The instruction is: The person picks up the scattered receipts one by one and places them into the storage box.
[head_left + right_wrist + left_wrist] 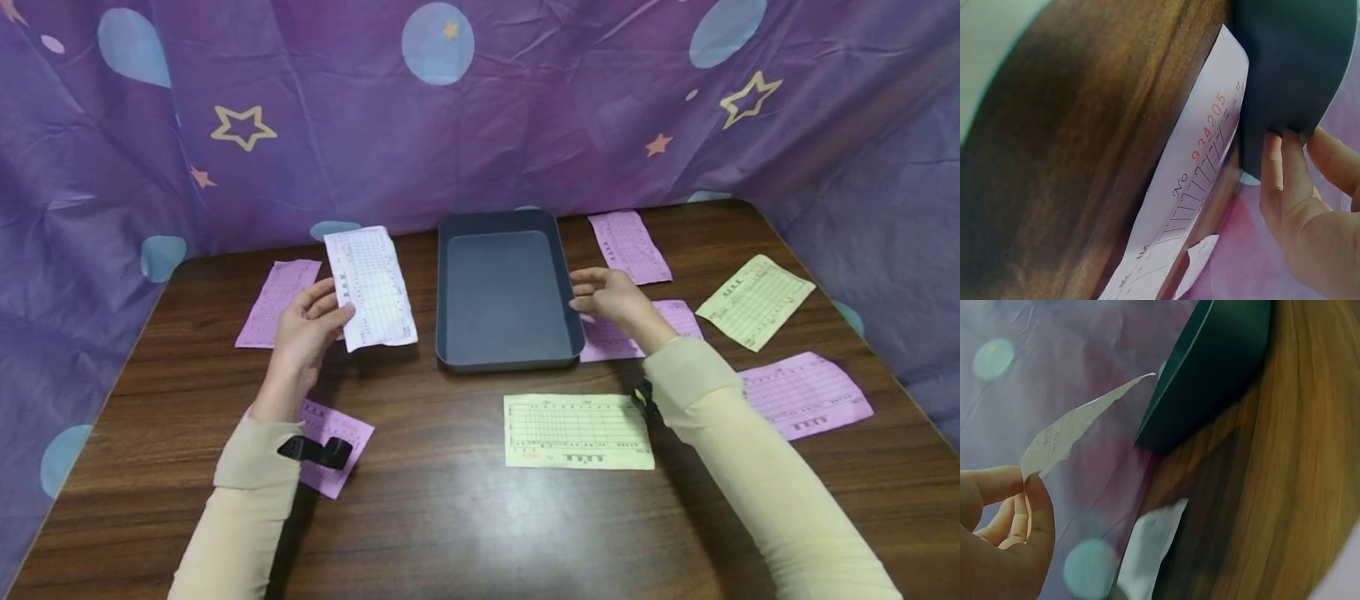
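My left hand [307,321] pinches a white printed slip [371,287] between thumb and fingers, held up left of the tray. Seen in the left wrist view, the raised slip [1072,434] is almost edge-on. A dark grey rectangular tray [510,354] rests on the table, nothing visible inside it. My right hand [611,296] touches the tray's right side. In the right wrist view the fingertips of that hand [1310,206] meet the outer wall [1291,75]. A pink slip [678,317] lies partly hidden under the right hand, beside the tray.
More pink slips lie around: back left [277,304], under the left forearm [348,437], back right [630,246] and far right [810,396]. Yellow-green slips lie in front of the tray [577,429] and at the right [756,302]. A purple curtain [480,150] hangs behind the table.
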### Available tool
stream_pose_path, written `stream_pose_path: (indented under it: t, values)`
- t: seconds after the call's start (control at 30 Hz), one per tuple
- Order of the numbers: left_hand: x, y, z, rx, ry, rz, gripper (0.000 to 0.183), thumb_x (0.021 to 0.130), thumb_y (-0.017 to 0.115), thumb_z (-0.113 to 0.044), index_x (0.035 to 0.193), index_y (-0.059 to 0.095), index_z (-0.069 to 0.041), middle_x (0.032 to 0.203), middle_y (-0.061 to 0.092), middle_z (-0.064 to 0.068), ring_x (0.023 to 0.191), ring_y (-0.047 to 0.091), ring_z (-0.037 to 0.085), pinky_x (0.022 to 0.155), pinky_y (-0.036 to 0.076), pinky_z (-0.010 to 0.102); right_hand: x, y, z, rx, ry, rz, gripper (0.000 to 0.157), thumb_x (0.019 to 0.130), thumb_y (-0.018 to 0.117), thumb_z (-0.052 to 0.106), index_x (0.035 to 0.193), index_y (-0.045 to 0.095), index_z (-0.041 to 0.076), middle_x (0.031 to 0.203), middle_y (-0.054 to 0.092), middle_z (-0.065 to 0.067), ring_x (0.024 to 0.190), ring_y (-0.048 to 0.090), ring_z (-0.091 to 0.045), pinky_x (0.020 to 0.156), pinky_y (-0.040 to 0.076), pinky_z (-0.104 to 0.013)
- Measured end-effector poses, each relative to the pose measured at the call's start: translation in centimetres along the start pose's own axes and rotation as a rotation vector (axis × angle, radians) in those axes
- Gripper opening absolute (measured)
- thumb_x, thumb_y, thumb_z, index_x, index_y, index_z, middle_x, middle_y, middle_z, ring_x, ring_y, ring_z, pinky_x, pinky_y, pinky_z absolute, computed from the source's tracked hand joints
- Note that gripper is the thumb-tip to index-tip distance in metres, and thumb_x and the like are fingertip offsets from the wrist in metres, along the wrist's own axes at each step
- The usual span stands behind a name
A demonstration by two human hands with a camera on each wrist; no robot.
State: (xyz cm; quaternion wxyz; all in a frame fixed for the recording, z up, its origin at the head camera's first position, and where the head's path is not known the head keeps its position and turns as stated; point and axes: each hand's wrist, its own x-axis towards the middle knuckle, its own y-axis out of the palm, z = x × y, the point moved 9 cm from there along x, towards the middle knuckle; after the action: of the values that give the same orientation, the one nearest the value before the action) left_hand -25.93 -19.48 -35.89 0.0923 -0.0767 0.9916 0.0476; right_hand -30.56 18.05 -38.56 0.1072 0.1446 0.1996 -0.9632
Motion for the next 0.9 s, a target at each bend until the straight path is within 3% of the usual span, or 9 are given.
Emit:
stream_pose_path:
  t: [0.07, 0.47, 0.77, 0.9]
  values:
    - [0.1, 1.3, 0.1, 0.016, -0.001, 0.026, 0.059, 0.089, 0.056, 0.005, 0.144, 0.033, 0.001, 0.092, 0.059, -0.013, 0.08, 0.059, -0.003, 0.071, 0.052, 0.01, 0.0, 0.1, 0.1, -0.001, -0.003, 0.001, 0.059, 0.091, 0.054, -0.004, 0.144, 0.03, -0.009, 0.137, 0.044, -0.034, 0.072, 0.051, 0.009, 0.07, 0.049, -0.006]
    - [0.7, 7.9, 0.8, 0.085, 0.007, 0.093, 0.054, 0.087, 0.062, 0.001, 0.138, 0.045, -0.005, 0.102, 0.058, -0.003, 0.077, 0.058, 0.0, 0.07, 0.051, 0.011, 0.2, 0.2, -0.1, 0.009, 0.003, 0.016, 0.056, 0.092, 0.052, -0.005, 0.144, 0.031, -0.009, 0.136, 0.045, -0.034, 0.072, 0.053, 0.009, 0.072, 0.051, -0.008]
    - [1.0, 10.9, 1.7, 0.145, 0.053, 0.108, 0.049, 0.084, 0.066, 0.002, 0.131, 0.051, -0.002, 0.1, 0.06, 0.004, 0.08, 0.059, 0.004, 0.074, 0.052, 0.013, 0.1, 0.1, -0.1, -0.003, 0.01, 0.016, 0.057, 0.092, 0.052, -0.004, 0.144, 0.03, -0.009, 0.138, 0.044, -0.034, 0.073, 0.052, 0.008, 0.072, 0.051, -0.009]
    - [1.0, 11.7, 2.0, 0.2, 0.088, 0.095, 0.047, 0.083, 0.066, 0.003, 0.128, 0.054, -0.001, 0.102, 0.062, 0.011, 0.09, 0.064, 0.015, 0.079, 0.053, 0.018, 0.1, 0.2, -0.1, -0.002, 0.011, 0.017, 0.057, 0.092, 0.052, -0.004, 0.145, 0.029, -0.008, 0.138, 0.044, -0.034, 0.074, 0.052, 0.008, 0.073, 0.051, -0.009]
